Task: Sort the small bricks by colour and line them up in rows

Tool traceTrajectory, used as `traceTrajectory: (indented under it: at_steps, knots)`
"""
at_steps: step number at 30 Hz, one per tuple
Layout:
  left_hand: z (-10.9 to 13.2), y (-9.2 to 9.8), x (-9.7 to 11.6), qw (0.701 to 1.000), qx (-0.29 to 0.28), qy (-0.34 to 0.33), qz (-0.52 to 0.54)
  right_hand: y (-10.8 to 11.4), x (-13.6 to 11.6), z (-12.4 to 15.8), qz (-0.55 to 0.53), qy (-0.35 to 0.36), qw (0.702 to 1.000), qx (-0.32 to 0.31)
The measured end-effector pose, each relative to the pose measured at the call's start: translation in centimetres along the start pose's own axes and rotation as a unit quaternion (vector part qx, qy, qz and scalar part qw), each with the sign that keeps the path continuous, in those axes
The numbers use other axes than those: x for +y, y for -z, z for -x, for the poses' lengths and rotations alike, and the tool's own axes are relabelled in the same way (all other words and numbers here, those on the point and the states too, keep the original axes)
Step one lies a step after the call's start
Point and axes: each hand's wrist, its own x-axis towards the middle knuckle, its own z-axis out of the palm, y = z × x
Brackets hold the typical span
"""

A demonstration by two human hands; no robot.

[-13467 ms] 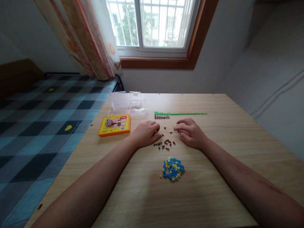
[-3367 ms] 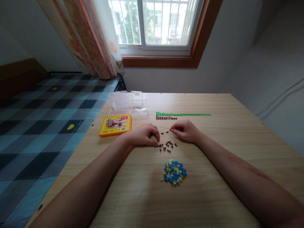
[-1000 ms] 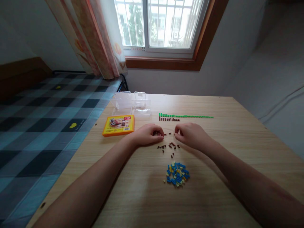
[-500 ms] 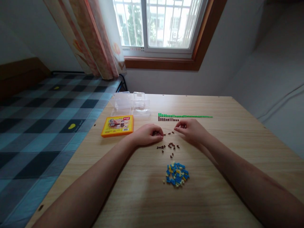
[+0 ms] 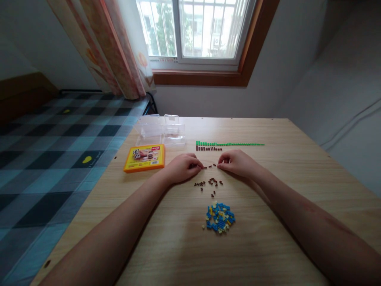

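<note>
Landmark: blue-and-yellow brick pile (image 5: pixel 220 223). Loose brown bricks (image 5: pixel 214 181) scattered just beyond pile. Short brown line (image 5: pixel 210 166) laid farther beyond pile, flanked by left hand (image 5: pixel 185 167) and right hand (image 5: pixel 236 162). Fingers of both curled; whether fingertips are parted or clamped cannot be told. Brown row (image 5: pixel 208 149), then green row (image 5: pixel 228 144), set farther still from pile.

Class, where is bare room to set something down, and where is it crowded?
Bare tabletop lies beyond the green row, between the blue-yellow pile and right forearm, and outside that forearm. Crowded: between left hand and right hand, near loose brown pieces, and around the yellow box and clear cases.
</note>
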Motion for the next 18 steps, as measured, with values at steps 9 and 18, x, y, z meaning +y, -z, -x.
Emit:
traceTrajectory:
  at_steps: [9,18]
  knots:
    - [0.2,-0.2,0.5,0.999,-0.012,0.006,-0.033,-0.4,1.4,-0.3,-0.040,0.055,0.995,0.069]
    - [0.1,0.6,-0.1,0.998,-0.053,-0.005,0.026,-1.5,1.3,0.0,-0.041,0.126,0.983,0.127]
